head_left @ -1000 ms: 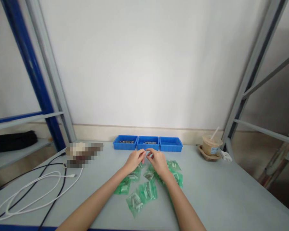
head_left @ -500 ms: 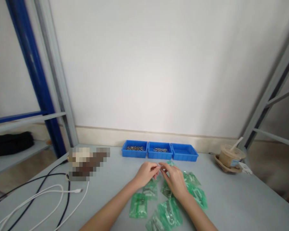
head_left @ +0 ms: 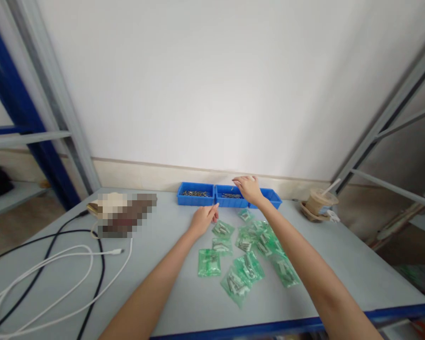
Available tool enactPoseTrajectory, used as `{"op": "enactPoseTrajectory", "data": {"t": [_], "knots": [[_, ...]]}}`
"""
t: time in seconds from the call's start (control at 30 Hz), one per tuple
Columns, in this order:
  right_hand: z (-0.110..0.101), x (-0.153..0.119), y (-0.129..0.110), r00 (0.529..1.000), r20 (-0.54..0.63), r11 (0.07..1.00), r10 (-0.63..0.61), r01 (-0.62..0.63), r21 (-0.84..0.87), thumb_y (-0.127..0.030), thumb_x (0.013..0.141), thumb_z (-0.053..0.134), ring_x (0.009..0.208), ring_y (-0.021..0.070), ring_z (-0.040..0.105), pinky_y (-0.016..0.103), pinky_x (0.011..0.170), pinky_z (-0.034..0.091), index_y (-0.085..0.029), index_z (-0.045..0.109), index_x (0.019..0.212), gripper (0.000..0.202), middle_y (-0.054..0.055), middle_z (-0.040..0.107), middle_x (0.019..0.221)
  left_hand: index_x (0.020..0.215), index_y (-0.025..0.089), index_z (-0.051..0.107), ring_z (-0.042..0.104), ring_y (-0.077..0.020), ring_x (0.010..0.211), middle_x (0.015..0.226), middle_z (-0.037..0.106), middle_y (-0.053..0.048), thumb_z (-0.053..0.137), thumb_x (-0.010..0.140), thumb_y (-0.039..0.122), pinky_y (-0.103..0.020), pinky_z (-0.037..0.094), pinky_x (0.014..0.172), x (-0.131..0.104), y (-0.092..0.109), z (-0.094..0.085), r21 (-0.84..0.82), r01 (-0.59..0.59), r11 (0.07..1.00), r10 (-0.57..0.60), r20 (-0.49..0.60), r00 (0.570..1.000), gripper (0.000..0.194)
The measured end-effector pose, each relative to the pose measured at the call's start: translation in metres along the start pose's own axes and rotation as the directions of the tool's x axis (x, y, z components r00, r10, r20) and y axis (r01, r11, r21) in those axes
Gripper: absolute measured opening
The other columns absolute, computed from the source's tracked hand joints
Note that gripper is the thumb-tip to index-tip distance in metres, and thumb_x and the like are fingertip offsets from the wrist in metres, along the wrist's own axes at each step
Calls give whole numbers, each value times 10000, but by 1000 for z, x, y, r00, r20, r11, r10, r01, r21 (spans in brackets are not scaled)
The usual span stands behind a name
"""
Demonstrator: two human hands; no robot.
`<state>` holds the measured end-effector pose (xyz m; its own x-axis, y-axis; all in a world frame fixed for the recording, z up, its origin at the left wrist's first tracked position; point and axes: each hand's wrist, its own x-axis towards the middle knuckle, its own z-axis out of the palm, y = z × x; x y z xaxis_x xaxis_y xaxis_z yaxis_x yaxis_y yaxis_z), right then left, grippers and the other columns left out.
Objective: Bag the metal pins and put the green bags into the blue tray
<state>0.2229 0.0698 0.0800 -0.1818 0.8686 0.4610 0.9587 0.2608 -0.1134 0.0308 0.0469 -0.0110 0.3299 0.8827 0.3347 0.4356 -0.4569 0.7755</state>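
My right hand (head_left: 250,188) is above the middle blue bin (head_left: 230,203), its fingers apart and pointing left. A tiny pale piece shows just below its fingertips, apparently apart from them. Thin metal pieces (head_left: 232,195) lie in that bin. My left hand (head_left: 202,220) is low over the table before the bins, thumb and forefinger pinched together; whatever they hold is too small to make out. Closest to it lies a green clear bag (head_left: 223,229) with metal parts inside. Several similar bags (head_left: 248,267) are spread between my forearms.
The left blue bin (head_left: 195,201) holds small screw-like pieces; the right bin (head_left: 274,200) is partly behind my wrist. A lidded cup (head_left: 318,203) with a straw stands at right. White cable (head_left: 88,252) and black cable loop at left beside a blurred-out item. A wall rises behind.
My hands have parted from their meeting point over the bags. The right one reached forward above the middle bin and its fingers opened; the left shifted slightly left. The view tilted down.
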Motion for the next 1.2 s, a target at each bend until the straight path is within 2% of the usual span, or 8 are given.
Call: {"op": "enactPoseTrajectory", "data": {"t": [0.13,0.33,0.47,0.57,0.7,0.87,1.07,1.2], "knots": [[-25,-28,14,998,33,998,52,-53,36,-333,906,354,1065,215,508,434,931,294,-230,549,1111,301,60,599,1134,611,175,584,582,-166,649,631,625,-22,271,888,474,-263,415,661,-4,0,-1,132,-64,989,65,2,998,514],[-55,-183,43,926,377,998,-29,8,57,-539,808,439,1245,242,343,440,975,301,-334,395,1279,516,48,380,1371,1078,192,542,467,-212,1102,1150,562,-67,415,862,444,-357,349,946,-7,8,11,189,-278,942,263,100,960,355],[-38,-248,48,934,310,984,176,-167,-55,-577,809,388,1345,295,54,597,1005,144,-305,51,1409,740,85,69,1481,1311,256,356,191,-231,1325,1413,308,-51,369,884,461,-443,173,1065,-20,28,27,214,-355,910,302,246,921,474],[-18,-243,48,933,281,974,226,-218,-61,-555,839,332,1345,291,-4,619,999,112,-277,-55,1406,741,100,5,1482,1341,334,300,139,-240,1341,1438,257,-21,342,885,492,-488,118,1067,-32,41,42,195,-418,887,327,371,869,484],[5,-199,42,898,412,984,154,-175,14,-577,818,369,1345,285,40,558,1023,164,-263,72,1413,735,101,69,1480,1269,376,411,212,-264,1320,1425,288,-30,406,848,526,-523,112,1051,-38,35,51,247,-440,863,295,461,837,447],[32,-155,4,947,320,994,-31,-5,112,-492,828,436,1332,269,148,463,1033,239,-201,237,1388,662,118,201,1452,1162,278,521,304,-246,1277,1369,386,-60,444,854,411,-485,177,1046,-21,9,24,324,-316,892,188,368,910,344],[49,-140,-37,970,201,979,-133,98,178,-331,879,385,1292,241,256,492,1041,194,-203,349,1324,465,86,361,1384,676,177,573,519,-171,1021,1021,602,-55,261,867,198,-314,378,931,-7,-2,-3,218,-211,953,164,212,963,367],[40,-134,-32,965,204,950,-167,103,295,-451,864,396,1316,242,206,538,1048,128,-231,312,1338,529,72,325,1405,1063,174,522,473,-191,1082,1106,548,-72,361,877,317,-353,353,962,-8,-2,2,254,-218,942,211,55,976,285]]}}
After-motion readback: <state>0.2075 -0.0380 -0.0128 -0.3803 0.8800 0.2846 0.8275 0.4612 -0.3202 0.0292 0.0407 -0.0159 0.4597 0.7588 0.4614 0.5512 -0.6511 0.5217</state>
